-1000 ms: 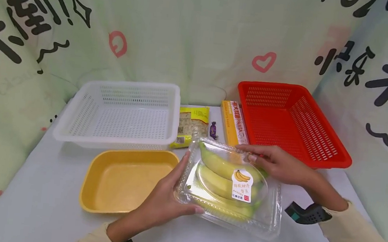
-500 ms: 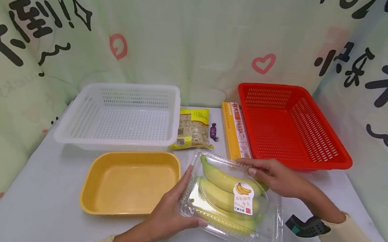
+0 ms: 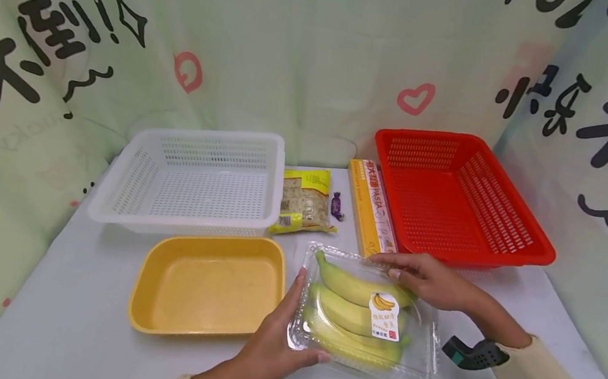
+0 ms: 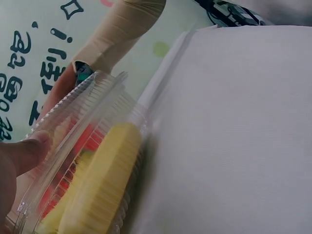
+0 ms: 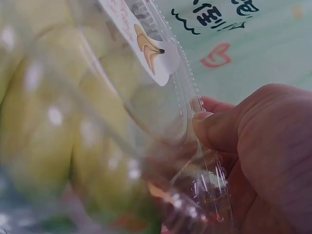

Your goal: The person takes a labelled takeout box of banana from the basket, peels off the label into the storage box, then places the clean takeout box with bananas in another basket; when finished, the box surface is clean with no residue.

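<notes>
A clear plastic clamshell box [image 3: 414, 361] of bananas [image 3: 347, 311] with a white banana label is held between both hands at the front of the table. My left hand [image 3: 271, 346] grips its left side, thumb over the near left edge. My right hand [image 3: 433, 280] pinches the far right edge. In the left wrist view, the thumb [image 4: 29, 151] lies on the lid, and the bananas [image 4: 97, 190] show through the wall. The right wrist view has the right thumb [image 5: 219, 129] on the box's rim, with fingers behind it.
Left of the box lies a yellow tray [image 3: 204, 290], with a white basket [image 3: 192, 196] behind it. A yellow food packet [image 3: 305, 202], a purple wrapped candy [image 3: 337, 206] and a pasta box [image 3: 373, 209] lie beyond. A red basket [image 3: 458, 206] stands at the back right.
Both hands have brought the banana box nearer the front of the table and slightly to the right. More of the pasta box and the food packet shows behind it.
</notes>
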`<state>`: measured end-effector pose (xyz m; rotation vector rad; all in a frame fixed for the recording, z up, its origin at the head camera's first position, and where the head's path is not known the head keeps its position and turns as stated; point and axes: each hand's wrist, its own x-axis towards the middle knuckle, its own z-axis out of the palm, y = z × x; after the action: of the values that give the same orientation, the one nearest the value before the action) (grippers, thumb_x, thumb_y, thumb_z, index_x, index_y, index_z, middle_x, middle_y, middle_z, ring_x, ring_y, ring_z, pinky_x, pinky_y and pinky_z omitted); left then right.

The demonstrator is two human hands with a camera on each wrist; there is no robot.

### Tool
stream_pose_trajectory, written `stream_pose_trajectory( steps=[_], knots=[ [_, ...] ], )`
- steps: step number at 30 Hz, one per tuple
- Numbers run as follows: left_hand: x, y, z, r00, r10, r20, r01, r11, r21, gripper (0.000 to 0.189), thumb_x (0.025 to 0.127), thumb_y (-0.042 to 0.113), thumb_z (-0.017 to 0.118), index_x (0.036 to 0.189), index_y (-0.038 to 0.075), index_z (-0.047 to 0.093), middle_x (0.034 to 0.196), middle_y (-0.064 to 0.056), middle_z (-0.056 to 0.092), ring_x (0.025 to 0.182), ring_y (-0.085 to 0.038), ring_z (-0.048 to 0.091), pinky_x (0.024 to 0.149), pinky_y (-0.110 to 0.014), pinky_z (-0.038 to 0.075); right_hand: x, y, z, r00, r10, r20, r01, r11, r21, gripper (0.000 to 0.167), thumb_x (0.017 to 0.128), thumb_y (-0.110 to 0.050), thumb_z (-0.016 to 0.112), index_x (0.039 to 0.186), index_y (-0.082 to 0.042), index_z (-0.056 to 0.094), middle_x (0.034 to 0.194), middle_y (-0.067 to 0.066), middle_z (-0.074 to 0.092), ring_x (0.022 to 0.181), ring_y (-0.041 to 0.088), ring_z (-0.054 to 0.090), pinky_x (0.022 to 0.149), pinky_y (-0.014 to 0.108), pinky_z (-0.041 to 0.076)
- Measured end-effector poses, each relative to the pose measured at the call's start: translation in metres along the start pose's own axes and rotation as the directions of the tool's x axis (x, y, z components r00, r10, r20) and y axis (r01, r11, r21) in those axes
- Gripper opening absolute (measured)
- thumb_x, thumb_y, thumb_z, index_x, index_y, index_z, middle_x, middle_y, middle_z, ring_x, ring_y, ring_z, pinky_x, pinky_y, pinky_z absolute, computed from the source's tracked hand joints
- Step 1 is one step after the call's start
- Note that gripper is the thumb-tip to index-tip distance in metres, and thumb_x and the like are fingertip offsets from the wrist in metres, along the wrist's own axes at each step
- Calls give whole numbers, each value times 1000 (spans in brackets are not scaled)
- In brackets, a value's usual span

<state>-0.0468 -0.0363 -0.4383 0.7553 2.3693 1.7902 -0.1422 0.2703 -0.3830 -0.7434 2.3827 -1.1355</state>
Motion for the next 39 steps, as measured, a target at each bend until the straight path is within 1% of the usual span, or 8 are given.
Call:
stream_pose_trajectory(
  steps=[4,11,16,23,29,33,37,39],
  knots=[
    [0,-3,3,1000,14,10,-14,1000,5,118,74,23,86,157,9,4,162,-4,3,146,-19,9,115,-30,14,2,5,1,1000,-5,-9,5,1000,1,39,98,-10,56,137,-10,58,136,13,56,105,26,56,86,29,53],
    [-1,-6,5,998,-21,54,18,999,49,116,79,30,81,156,11,-3,162,-5,-3,146,-17,4,116,-33,12,7,10,2,1000,6,-4,-6,1000,-27,38,98,-14,58,136,-16,60,136,8,57,111,26,57,90,35,53],
    [-4,-9,7,997,-53,49,49,996,71,114,81,37,78,157,14,-5,163,-5,-3,146,-17,3,116,-37,12,9,6,1,1000,17,8,-16,999,-35,38,98,-14,58,136,-16,60,137,10,56,109,28,55,87,33,53],
    [-5,-9,10,998,-49,49,46,998,48,113,83,36,77,157,15,-6,162,-2,-5,146,-17,3,116,-38,11,6,3,0,999,47,-23,-48,998,-49,38,97,-11,58,135,-18,61,138,7,55,120,31,54,93,44,51],
    [-5,-12,10,998,-36,43,35,999,27,111,84,35,76,157,17,-7,162,-4,-4,146,-16,2,116,-36,10,0,-13,-5,999,37,-29,-40,995,-93,40,96,-11,60,136,-15,60,139,9,54,122,34,53,88,34,53],
    [-4,-13,12,999,-26,44,25,1000,16,111,84,34,76,156,16,-7,162,-5,-5,146,-18,1,116,-35,9,-6,-23,-10,998,24,-55,-27,998,-58,40,96,-6,60,134,-14,61,135,10,57,117,34,56,83,31,55],
    [-3,-15,12,999,-6,39,6,1000,17,110,85,35,75,156,13,-7,162,-10,-5,147,-24,2,116,-34,8,-10,-29,-11,998,31,-63,-32,999,-8,37,95,-4,60,130,-16,64,130,4,62,117,34,56,80,33,57],
    [-3,-16,13,999,0,34,-1,1000,22,109,86,35,74,156,12,-6,162,-11,-4,147,-26,3,116,-33,8,-12,-31,-11,997,48,-54,-47,999,13,37,95,-5,60,129,-18,65,123,3,66,110,33,57,73,33,58]
  ],
)
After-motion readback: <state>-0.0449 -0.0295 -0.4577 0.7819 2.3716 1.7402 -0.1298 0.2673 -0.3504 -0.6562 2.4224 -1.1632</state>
